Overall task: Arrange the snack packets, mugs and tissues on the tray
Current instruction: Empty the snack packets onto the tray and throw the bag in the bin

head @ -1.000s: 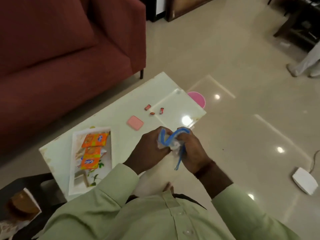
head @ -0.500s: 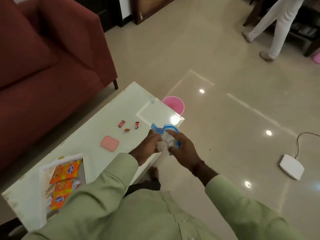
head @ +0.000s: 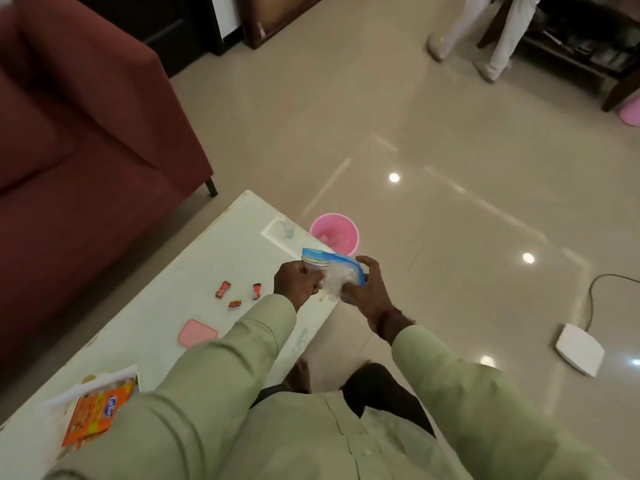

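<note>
Both hands hold a blue and clear tissue pack point(head: 334, 273) above the right end of the white table point(head: 194, 265). My left hand point(head: 296, 284) grips its left side and my right hand point(head: 367, 289) grips its right side. At the lower left, the white tray point(head: 65, 398) carries an orange snack packet point(head: 97, 415); my left sleeve hides most of the tray. No mugs are visible.
Three small wrapped candies point(head: 239, 294) and a pink flat pad point(head: 196, 333) lie on the table. A pink bucket point(head: 334, 233) stands on the floor past the table's end. A maroon sofa point(head: 76, 140) lines the left. A white box point(head: 580, 348) with cable lies right; another person's legs point(head: 485, 32) stand far back.
The view swung right and up, so the tray slid to the lower left. Both hands moved with the tissue pack toward the table's right end, and the pack went from bent to flatter.
</note>
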`<state>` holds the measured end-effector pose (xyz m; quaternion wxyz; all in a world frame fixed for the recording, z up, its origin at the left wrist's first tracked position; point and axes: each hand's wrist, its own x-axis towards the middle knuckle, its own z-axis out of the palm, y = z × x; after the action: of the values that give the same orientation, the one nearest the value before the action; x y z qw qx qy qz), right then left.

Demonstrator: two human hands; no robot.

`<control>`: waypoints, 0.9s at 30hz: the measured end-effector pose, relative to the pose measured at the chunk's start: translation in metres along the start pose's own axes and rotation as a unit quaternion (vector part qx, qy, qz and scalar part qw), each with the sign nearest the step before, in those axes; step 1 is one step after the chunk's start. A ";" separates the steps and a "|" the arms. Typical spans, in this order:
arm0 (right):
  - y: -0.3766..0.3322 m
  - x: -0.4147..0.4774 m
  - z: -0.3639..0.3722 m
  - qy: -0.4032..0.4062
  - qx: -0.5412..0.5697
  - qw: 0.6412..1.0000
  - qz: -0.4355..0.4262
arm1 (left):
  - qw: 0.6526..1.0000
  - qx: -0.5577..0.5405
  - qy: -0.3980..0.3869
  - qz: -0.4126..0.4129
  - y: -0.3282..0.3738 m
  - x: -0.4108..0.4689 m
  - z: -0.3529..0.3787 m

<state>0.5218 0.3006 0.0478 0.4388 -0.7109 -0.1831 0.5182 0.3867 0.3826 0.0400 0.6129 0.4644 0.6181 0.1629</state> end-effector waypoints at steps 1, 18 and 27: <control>-0.002 0.008 -0.003 0.022 0.020 0.999 0.019 | 1.000 -0.001 0.005 -0.006 0.004 0.008 0.004; -0.049 0.211 -0.099 0.002 -0.044 0.992 0.122 | 0.996 0.065 0.057 0.002 0.056 0.148 0.125; -0.029 0.300 -0.110 0.020 -0.075 0.982 0.174 | 0.999 0.035 0.006 -0.026 0.031 0.209 0.163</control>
<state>0.7452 0.4830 -0.0923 0.2909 -0.7728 -0.0859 0.5575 0.5847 0.5004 -0.0948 0.5969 0.4685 0.6387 0.1278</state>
